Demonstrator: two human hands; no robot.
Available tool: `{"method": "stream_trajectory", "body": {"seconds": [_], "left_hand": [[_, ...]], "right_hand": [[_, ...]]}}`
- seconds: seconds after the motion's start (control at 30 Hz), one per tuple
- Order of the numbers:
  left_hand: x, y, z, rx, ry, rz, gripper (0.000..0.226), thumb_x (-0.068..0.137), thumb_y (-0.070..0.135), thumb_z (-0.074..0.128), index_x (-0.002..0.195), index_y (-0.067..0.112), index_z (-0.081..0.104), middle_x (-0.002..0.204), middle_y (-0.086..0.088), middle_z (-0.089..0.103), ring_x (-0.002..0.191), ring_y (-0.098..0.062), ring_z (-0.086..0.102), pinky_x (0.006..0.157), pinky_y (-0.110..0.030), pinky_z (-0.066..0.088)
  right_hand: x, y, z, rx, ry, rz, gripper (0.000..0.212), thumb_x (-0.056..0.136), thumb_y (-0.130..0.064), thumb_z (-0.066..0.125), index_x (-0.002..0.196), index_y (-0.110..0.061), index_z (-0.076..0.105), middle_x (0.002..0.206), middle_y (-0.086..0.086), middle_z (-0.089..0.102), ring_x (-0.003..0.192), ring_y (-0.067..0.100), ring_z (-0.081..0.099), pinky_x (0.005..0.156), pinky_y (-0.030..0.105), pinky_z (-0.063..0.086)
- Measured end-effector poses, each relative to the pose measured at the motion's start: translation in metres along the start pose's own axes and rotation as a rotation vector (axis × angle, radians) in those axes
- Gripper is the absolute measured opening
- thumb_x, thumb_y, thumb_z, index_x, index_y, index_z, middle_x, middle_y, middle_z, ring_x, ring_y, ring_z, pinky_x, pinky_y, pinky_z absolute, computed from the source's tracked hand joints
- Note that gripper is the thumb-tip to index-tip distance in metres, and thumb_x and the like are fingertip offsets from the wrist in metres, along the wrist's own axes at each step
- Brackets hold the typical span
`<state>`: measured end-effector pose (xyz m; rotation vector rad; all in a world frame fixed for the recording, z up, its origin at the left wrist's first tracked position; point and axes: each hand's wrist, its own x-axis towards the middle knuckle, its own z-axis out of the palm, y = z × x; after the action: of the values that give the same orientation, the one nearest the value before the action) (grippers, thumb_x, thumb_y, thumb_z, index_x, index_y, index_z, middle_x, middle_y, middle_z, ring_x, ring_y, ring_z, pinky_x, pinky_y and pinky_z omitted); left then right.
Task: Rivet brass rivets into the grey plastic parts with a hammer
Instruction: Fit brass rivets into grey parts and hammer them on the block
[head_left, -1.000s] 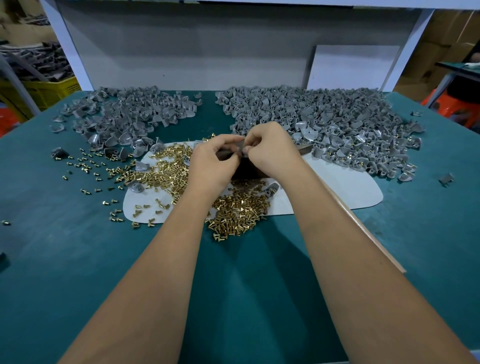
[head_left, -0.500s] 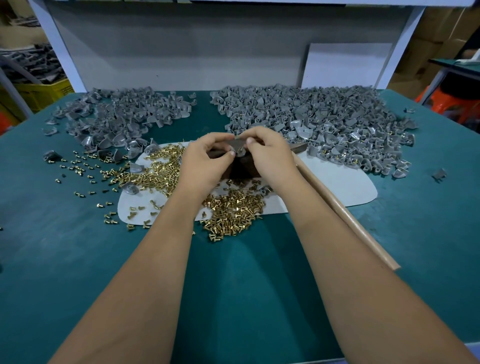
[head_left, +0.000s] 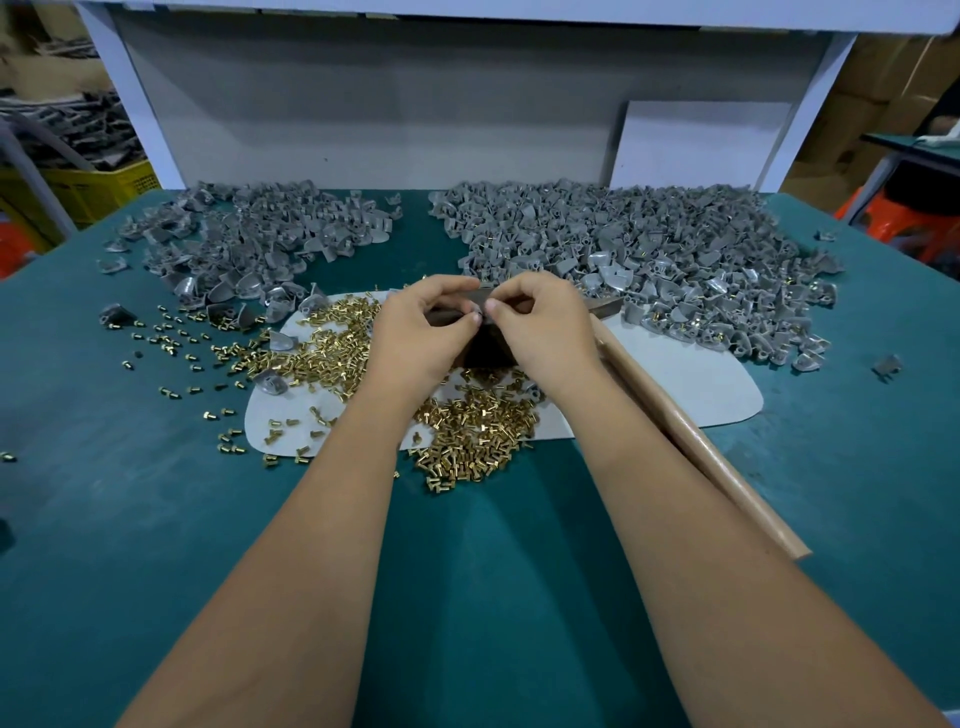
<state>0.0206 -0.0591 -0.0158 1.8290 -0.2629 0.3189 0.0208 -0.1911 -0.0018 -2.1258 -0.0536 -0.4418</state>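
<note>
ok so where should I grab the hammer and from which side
Probably the free lower end of the wooden handle, taken by the right hand coming from the right. The handle lies flat on the table, angled toward the person; its upper part sits tight beside the right forearm, and the head is largely hidden behind the hands.
</note>
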Motion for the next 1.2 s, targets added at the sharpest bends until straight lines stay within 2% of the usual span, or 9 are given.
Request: {"method": "stream_trajectory", "body": {"seconds": [0.17, 0.3, 0.5, 0.6, 0.7, 0.8, 0.97, 1.1, 1.2], "left_hand": [[-0.001, 0.000, 0.001, 0.009, 0.004, 0.015, 0.031, 0.086, 0.003, 0.069, 0.107, 0.026, 0.068, 0.086, 0.007, 0.070, 0.082, 0.008, 0.063, 0.082, -0.008, 0.048], [0.000, 0.000, 0.003, 0.004, 0.006, 0.032, 0.034, 0.085, -0.001, 0.067, 0.102, 0.029, 0.067, 0.087, 0.004, 0.070, 0.082, 0.005, 0.064, 0.084, -0.011, 0.048], [0.000, -0.003, 0.004, -0.009, 0.008, 0.013, 0.033, 0.086, 0.000, 0.068, 0.101, 0.029, 0.068, 0.088, 0.005, 0.070, 0.085, 0.002, 0.065, 0.084, -0.014, 0.050], [0.001, -0.003, 0.006, -0.013, 0.022, 0.003, 0.033, 0.085, -0.002, 0.066, 0.102, 0.027, 0.069, 0.091, 0.002, 0.070, 0.091, -0.007, 0.067, 0.089, -0.023, 0.052], [0.000, -0.003, 0.007, 0.007, 0.031, 0.006, 0.034, 0.085, -0.001, 0.066, 0.101, 0.029, 0.069, 0.090, 0.004, 0.070, 0.093, -0.009, 0.067, 0.093, -0.027, 0.052], [0.000, -0.002, 0.007, 0.016, 0.028, 0.009, 0.032, 0.085, 0.002, 0.067, 0.102, 0.029, 0.069, 0.091, 0.003, 0.071, 0.095, -0.009, 0.067, 0.093, -0.028, 0.052], [-0.001, -0.002, 0.005, 0.020, 0.032, 0.001, 0.028, 0.086, 0.007, 0.070, 0.102, 0.030, 0.070, 0.091, 0.004, 0.072, 0.094, -0.006, 0.067, 0.093, -0.028, 0.053], [-0.002, -0.003, 0.006, 0.023, 0.043, -0.012, 0.026, 0.086, 0.009, 0.070, 0.104, 0.027, 0.071, 0.094, 0.004, 0.073, 0.095, -0.006, 0.067, 0.093, -0.030, 0.054], [-0.002, -0.003, 0.005, 0.036, 0.043, 0.007, 0.026, 0.086, 0.009, 0.070, 0.102, 0.029, 0.071, 0.092, 0.007, 0.072, 0.093, -0.004, 0.067, 0.091, -0.027, 0.053]], "right_hand": [[0.000, -0.002, 0.003, -0.055, 0.037, -0.006, 0.008, 0.087, -0.016, 0.067, 0.079, -0.020, 0.067, 0.097, 0.001, 0.063, 0.093, 0.017, 0.058, 0.080, 0.029, 0.046], [-0.001, -0.005, 0.005, -0.207, 0.073, -0.100, 0.011, 0.087, -0.015, 0.065, 0.076, -0.017, 0.066, 0.091, -0.003, 0.057, 0.084, 0.016, 0.052, 0.073, 0.031, 0.044], [0.005, -0.010, 0.001, -0.292, 0.000, -0.069, 0.017, 0.088, -0.018, 0.064, 0.073, -0.023, 0.060, 0.087, -0.005, 0.054, 0.081, 0.017, 0.052, 0.070, 0.027, 0.040], [0.009, -0.012, -0.002, -0.266, -0.049, -0.006, 0.018, 0.086, -0.019, 0.066, 0.070, -0.024, 0.061, 0.078, 0.000, 0.063, 0.077, 0.020, 0.059, 0.066, 0.026, 0.043], [0.011, -0.012, -0.003, -0.234, -0.065, 0.014, 0.016, 0.084, -0.019, 0.069, 0.070, -0.024, 0.063, 0.077, 0.001, 0.066, 0.076, 0.019, 0.059, 0.066, 0.026, 0.045], [0.009, -0.009, -0.002, -0.186, -0.049, 0.005, 0.014, 0.085, -0.017, 0.068, 0.073, -0.023, 0.065, 0.075, -0.001, 0.064, 0.075, 0.017, 0.059, 0.067, 0.027, 0.046], [0.005, -0.006, -0.002, -0.100, -0.037, 0.001, 0.016, 0.086, -0.014, 0.068, 0.071, -0.022, 0.064, 0.066, -0.011, 0.055, 0.063, 0.006, 0.049, 0.063, 0.025, 0.038], [0.002, -0.006, -0.001, -0.099, -0.022, 0.007, 0.018, 0.087, -0.016, 0.067, 0.071, -0.023, 0.062, 0.067, -0.011, 0.055, 0.062, 0.003, 0.047, 0.060, 0.024, 0.036], [0.001, -0.006, -0.001, -0.131, -0.022, -0.019, 0.013, 0.087, -0.018, 0.067, 0.076, -0.023, 0.064, 0.074, -0.009, 0.057, 0.067, 0.007, 0.050, 0.061, 0.022, 0.034]]}}
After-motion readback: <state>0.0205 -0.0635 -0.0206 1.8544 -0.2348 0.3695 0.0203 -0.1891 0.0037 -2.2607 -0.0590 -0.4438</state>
